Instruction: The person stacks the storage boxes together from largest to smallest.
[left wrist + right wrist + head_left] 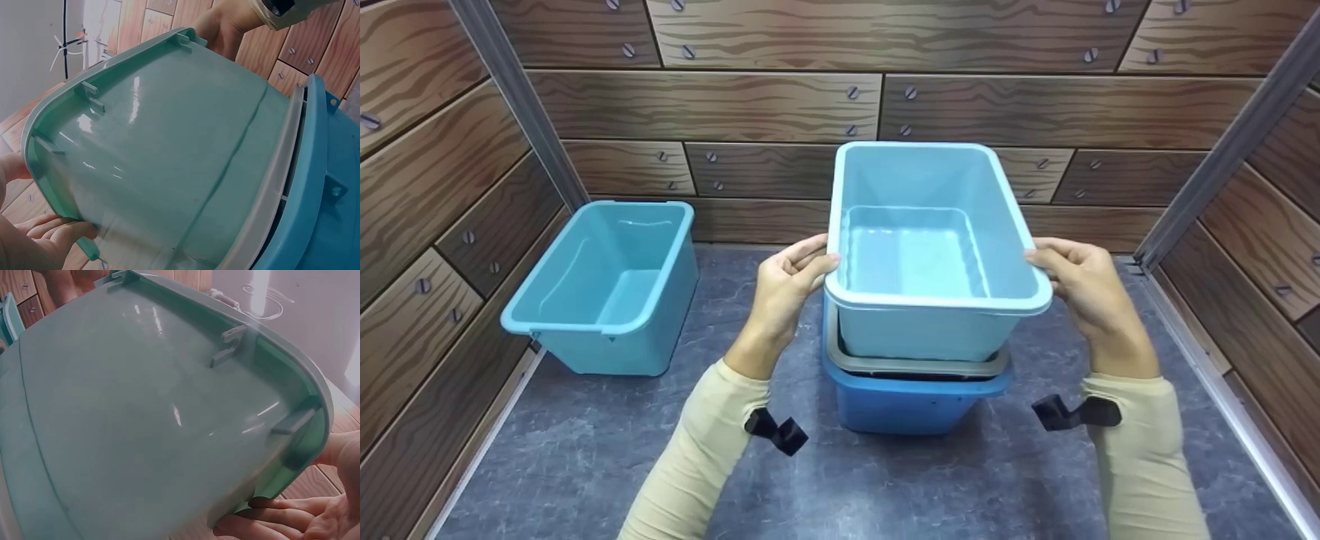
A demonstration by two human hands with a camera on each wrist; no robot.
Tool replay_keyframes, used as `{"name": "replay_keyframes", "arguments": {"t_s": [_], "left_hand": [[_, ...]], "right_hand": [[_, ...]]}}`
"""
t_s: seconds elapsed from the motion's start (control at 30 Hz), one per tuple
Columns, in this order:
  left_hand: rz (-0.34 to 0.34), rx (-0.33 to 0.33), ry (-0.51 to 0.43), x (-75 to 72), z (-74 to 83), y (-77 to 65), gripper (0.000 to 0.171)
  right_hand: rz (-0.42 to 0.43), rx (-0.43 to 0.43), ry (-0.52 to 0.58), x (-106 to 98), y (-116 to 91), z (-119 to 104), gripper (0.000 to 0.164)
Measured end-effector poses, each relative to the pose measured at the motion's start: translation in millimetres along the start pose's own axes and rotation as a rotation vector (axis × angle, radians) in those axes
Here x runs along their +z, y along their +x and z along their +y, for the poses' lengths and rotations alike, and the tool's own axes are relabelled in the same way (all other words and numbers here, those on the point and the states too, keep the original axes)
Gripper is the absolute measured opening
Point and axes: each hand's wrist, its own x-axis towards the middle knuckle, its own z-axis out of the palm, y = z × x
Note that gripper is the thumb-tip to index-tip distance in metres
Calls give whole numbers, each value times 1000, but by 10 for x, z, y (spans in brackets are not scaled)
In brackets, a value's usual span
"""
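Observation:
A light blue plastic bin (919, 330) is held by its rim, one hand at each long side. My left hand (791, 285) grips the left rim, thumb on top and fingers beneath. On the opposite rim my right hand (1084, 289) pinches in the same way. Below are a grey-rimmed bin (919, 366) and, around it, a darker blue bin (900, 409) on the floor. The light blue bin's lower part sits within the grey rim; whether it rests on anything inside is hidden. From beneath, the left wrist view shows my left fingers (62, 233) under the lip.
A turquoise bin (660, 345) stands on the dark floor (585, 457) at the left, near the wall. Wood-patterned panels (780, 105) enclose the back and both sides, with grey metal posts (1222, 135) in the corners.

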Motion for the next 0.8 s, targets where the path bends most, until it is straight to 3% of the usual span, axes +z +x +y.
{"name": "replay_keyframes", "arguments": {"t_s": [0.8], "left_hand": [[0, -24, -1, -36, -83, -3, 48]], "right_hand": [[21, 38, -84, 1, 16, 92, 25]]}}
